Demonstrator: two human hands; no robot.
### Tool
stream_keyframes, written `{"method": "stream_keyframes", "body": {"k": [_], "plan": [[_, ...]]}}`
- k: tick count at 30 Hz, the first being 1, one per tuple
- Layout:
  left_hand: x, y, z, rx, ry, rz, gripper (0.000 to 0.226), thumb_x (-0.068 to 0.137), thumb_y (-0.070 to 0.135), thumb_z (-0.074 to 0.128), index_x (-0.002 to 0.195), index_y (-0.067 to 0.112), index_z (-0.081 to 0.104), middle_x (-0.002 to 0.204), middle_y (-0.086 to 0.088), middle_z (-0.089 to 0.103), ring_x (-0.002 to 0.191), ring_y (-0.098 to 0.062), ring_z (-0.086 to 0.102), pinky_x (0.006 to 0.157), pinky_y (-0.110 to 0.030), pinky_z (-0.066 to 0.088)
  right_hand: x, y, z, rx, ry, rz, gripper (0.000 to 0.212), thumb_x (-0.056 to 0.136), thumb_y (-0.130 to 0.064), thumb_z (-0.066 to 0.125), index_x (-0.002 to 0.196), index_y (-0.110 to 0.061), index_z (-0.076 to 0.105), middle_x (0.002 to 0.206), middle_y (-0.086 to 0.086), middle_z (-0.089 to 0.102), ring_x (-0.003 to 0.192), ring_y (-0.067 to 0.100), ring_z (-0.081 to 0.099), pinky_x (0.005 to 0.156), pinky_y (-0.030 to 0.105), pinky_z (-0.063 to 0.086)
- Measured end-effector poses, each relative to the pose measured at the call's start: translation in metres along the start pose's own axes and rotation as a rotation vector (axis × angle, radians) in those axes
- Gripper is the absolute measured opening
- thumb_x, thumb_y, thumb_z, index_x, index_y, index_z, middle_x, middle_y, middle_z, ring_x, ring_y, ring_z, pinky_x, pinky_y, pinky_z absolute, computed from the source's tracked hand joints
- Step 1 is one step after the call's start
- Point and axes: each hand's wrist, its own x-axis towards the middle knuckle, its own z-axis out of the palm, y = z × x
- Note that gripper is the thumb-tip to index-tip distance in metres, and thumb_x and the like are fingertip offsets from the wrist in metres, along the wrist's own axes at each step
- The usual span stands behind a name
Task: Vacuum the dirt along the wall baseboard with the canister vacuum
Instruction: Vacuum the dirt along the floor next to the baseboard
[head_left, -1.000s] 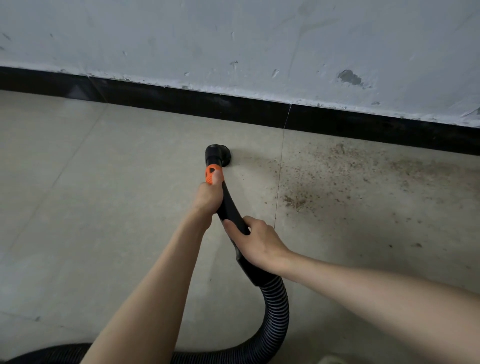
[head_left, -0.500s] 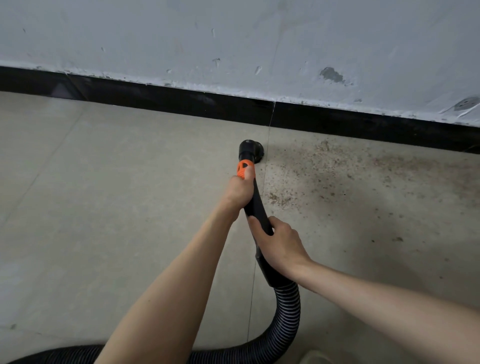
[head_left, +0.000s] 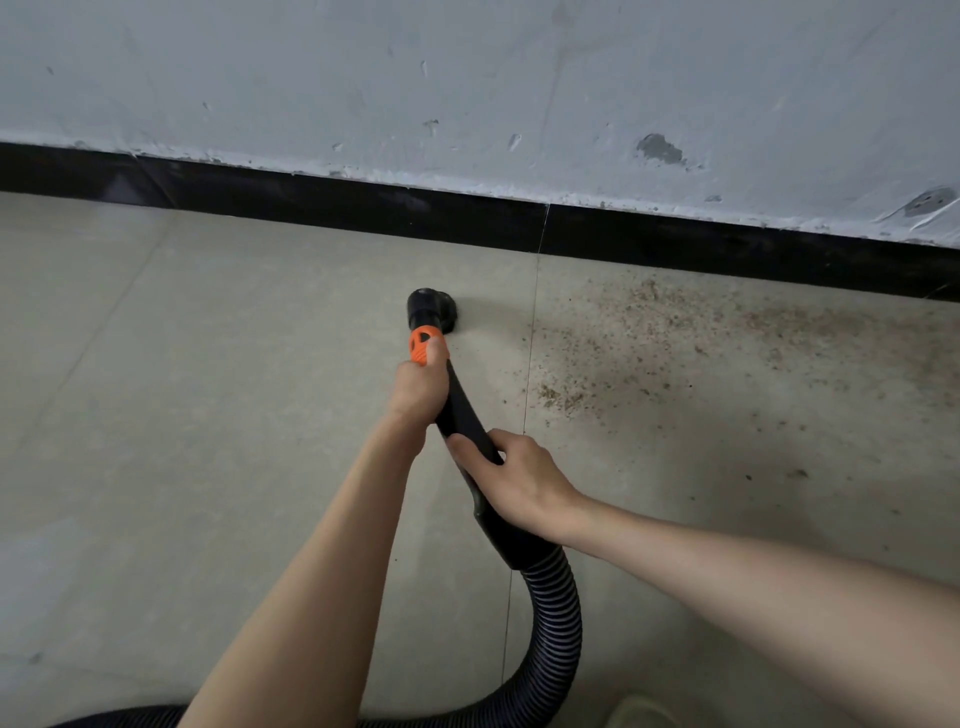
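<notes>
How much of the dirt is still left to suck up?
Most of it. The floor left of the nozzle looks clean. Both hands hold the vacuum: the left hand near the orange collar, the right hand lower on the wand. The brown dirt patch by the baseboard remains, right of the nozzle.
</notes>
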Motion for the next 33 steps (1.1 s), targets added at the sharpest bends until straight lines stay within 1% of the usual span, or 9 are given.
{"method": "stream_keyframes", "body": {"k": [3,8,12,14,16,21,25,29,33], "plan": [[-0.006,-0.011,-0.013,-0.035,0.011,-0.024,0.045,0.096,0.049,0.035,0.103,0.006,0.046,0.081,-0.003,0.051,0.070,-0.014,0.051,0.057,-0.026,0.042,-0.006,-0.001,0.009,-0.040,-0.040,-0.019,0.044,0.087,-0.064,0.047,0.069,-0.023,0.049,0.052,-0.009,0.058,0.055,0.011,0.061,0.059,0.029,0.047],[-0.022,-0.026,-0.016,-0.019,-0.032,-0.032,0.050,0.096,0.050,0.034,0.106,0.003,0.049,0.082,-0.005,0.052,0.073,-0.017,0.053,0.061,-0.028,0.046,-0.022,0.008,0.017,-0.100,-0.102,0.001,0.046,0.088,-0.066,0.041,0.073,-0.023,0.049,0.059,-0.007,0.061,0.060,0.014,0.062,0.060,0.028,0.047],[-0.034,-0.029,-0.007,-0.022,-0.172,0.010,0.051,0.098,0.047,0.033,0.113,0.001,0.050,0.086,-0.006,0.051,0.079,-0.019,0.053,0.072,-0.032,0.047,-0.031,0.016,0.015,-0.072,-0.116,0.079,0.045,0.088,-0.063,0.040,0.077,-0.021,0.053,0.053,-0.008,0.062,0.061,0.012,0.063,0.059,0.027,0.045],[-0.036,-0.025,0.000,-0.018,-0.247,0.028,0.052,0.098,0.045,0.032,0.112,-0.001,0.051,0.087,-0.008,0.050,0.080,-0.021,0.052,0.078,-0.035,0.046,-0.034,0.019,0.013,-0.067,-0.084,0.101,0.046,0.087,-0.065,0.038,0.081,-0.022,0.053,0.056,-0.008,0.062,0.062,0.008,0.061,0.057,0.025,0.041],[-0.039,-0.021,0.009,-0.009,-0.286,0.040,0.053,0.098,0.044,0.032,0.113,-0.003,0.052,0.082,-0.007,0.049,0.079,-0.022,0.051,0.077,-0.035,0.045,-0.037,0.022,0.009,-0.075,-0.044,0.107,0.047,0.086,-0.068,0.034,0.083,-0.024,0.051,0.061,-0.007,0.063,0.058,0.004,0.060,0.054,0.023,0.039],[-0.040,-0.007,0.030,0.029,-0.318,0.066,0.056,0.099,0.044,0.030,0.116,-0.005,0.052,0.083,-0.007,0.050,0.078,-0.021,0.052,0.074,-0.033,0.045,-0.033,0.028,-0.005,-0.072,0.016,0.125,0.045,0.089,-0.066,0.033,0.083,-0.025,0.049,0.078,0.000,0.063,0.069,0.013,0.061,0.056,0.028,0.040],[-0.033,0.006,0.038,0.071,-0.324,0.070,0.057,0.099,0.045,0.029,0.119,-0.005,0.050,0.086,-0.008,0.052,0.084,-0.023,0.053,0.075,-0.032,0.046,-0.024,0.025,-0.013,-0.056,0.028,0.141,0.041,0.092,-0.063,0.033,0.082,-0.026,0.046,0.084,0.001,0.060,0.071,0.015,0.059,0.055,0.028,0.038],[-0.023,0.019,0.042,0.104,-0.318,0.067,0.057,0.099,0.045,0.029,0.122,-0.004,0.048,0.094,-0.011,0.053,0.092,-0.029,0.056,0.076,-0.034,0.048,-0.013,0.017,-0.019,-0.029,0.044,0.129,0.039,0.094,-0.059,0.034,0.089,-0.023,0.047,0.085,-0.001,0.057,0.072,0.012,0.055,0.055,0.027,0.035],[-0.018,0.023,0.037,0.074,-0.333,0.014,0.048,0.099,0.044,0.032,0.111,0.000,0.048,0.083,-0.007,0.052,0.075,-0.020,0.054,0.060,-0.028,0.046,-0.012,0.011,-0.016,-0.040,0.043,0.110,0.038,0.095,-0.059,0.034,0.085,-0.024,0.044,0.084,0.000,0.057,0.073,0.016,0.057,0.057,0.029,0.039]]}}
